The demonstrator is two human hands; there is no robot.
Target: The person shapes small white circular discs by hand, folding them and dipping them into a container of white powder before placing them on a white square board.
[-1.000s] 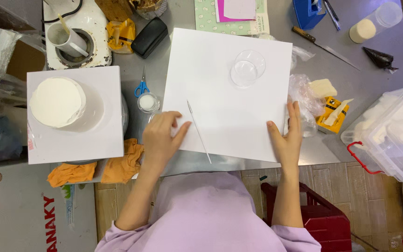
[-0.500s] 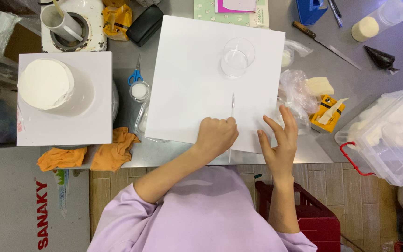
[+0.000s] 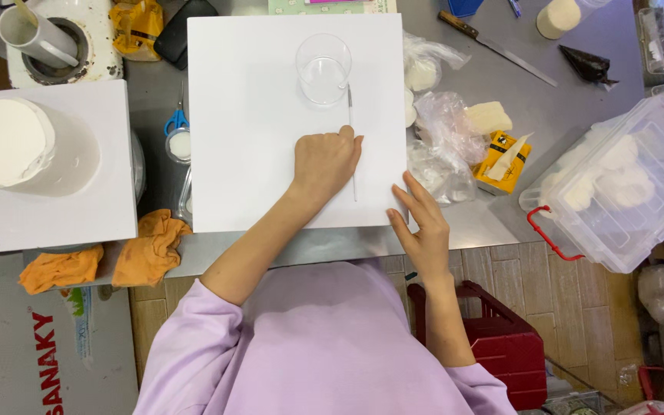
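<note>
The left hand (image 3: 326, 163) has its grip curled shut on a thin grey stick (image 3: 352, 146), a long straight needle-like tool lying flat on the white square board (image 3: 255, 131); its ends reach out beyond the fingers on both sides. Just past the grip stands a clear empty glass (image 3: 323, 68). The right hand (image 3: 422, 224) lies open, holding nothing, fingertips on the board's near corner, just beside the grip. Beyond it, plastic bags (image 3: 443, 131) lie on the bench (image 3: 578, 107).
</note>
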